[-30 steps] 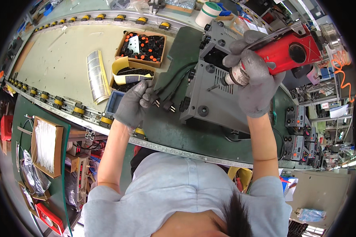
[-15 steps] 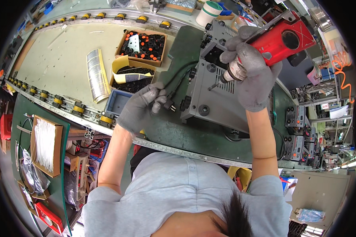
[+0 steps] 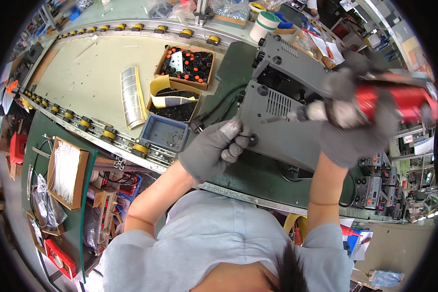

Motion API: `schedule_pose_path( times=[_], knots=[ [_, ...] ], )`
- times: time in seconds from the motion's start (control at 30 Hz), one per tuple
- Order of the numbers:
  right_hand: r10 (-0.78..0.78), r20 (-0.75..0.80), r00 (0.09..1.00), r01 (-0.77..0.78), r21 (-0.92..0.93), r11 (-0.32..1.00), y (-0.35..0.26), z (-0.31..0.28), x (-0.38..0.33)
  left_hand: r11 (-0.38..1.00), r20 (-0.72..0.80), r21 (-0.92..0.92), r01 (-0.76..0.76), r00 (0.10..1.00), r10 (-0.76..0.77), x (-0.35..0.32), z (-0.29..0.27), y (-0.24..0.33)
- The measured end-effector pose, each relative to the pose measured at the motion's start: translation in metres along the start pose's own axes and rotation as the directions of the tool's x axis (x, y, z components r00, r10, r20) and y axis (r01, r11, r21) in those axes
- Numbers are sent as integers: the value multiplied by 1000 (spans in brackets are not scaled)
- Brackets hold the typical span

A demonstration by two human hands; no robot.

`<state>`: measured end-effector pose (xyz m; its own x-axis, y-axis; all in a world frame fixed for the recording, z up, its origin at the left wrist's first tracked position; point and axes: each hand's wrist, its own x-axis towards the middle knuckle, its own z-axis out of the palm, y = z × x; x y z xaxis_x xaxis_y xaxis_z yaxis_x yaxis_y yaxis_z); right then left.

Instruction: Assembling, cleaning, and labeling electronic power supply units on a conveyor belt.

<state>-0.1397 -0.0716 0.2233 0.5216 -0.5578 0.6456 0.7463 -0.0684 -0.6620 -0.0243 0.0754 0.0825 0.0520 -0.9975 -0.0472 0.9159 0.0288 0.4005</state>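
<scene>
My gloved left hand (image 3: 211, 151) is closed in a pinch beside the near left corner of a grey metal equipment case (image 3: 287, 124). Whatever sits between its fingertips is too small to name. In my gloved right hand (image 3: 355, 141), blurred by motion, is a red power screwdriver (image 3: 413, 102). Its thin bit points left above the case's slotted top. Black rubber feet and round knobs show on the case. A second grey case (image 3: 289, 56) stands right behind it. To the left of the near case lies a black power cord (image 3: 219, 109), its plug close to my left wrist.
Left of the green work mat (image 3: 236, 61) stand a carton of black and orange parts (image 3: 211, 73), a box of small black screws (image 3: 197, 112) and a blue tray (image 3: 165, 127). Roller rails (image 3: 85, 122) edge the bench. More cases (image 3: 370, 187) are stacked at right.
My left hand has left the cord's plug and moved right to the case's corner. The right hand has swung the screwdriver right and slightly down. The whole view has shifted a little.
</scene>
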Motion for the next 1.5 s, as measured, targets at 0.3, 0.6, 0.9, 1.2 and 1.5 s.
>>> schedule_pose_path(
  times=[0.3, 0.6, 0.9, 1.2, 1.5],
  knots=[
    [-39, 244, 969, 23, 65, 998, -66, -42, -31, 954, 33, 270, 127, 989, -141, 31, 49, -32],
    [-43, 178, 983, 27, 90, 996, -89, -74, -45, 939, 16, 307, 158, 985, -171, 55, 65, -54],
    [-319, 90, 943, 331, -186, 925, -98, -104, -51, 903, 33, 367, 224, 967, -253, 109, 76, -77],
    [-412, -342, 844, 118, -633, 765, -87, -137, -47, 959, -35, 247, 142, 990, -137, 135, 62, -59],
    [-227, -386, 894, -125, -702, 702, -80, -132, -32, 966, -22, 228, 124, 992, -122, 136, 55, -59]
  ],
)
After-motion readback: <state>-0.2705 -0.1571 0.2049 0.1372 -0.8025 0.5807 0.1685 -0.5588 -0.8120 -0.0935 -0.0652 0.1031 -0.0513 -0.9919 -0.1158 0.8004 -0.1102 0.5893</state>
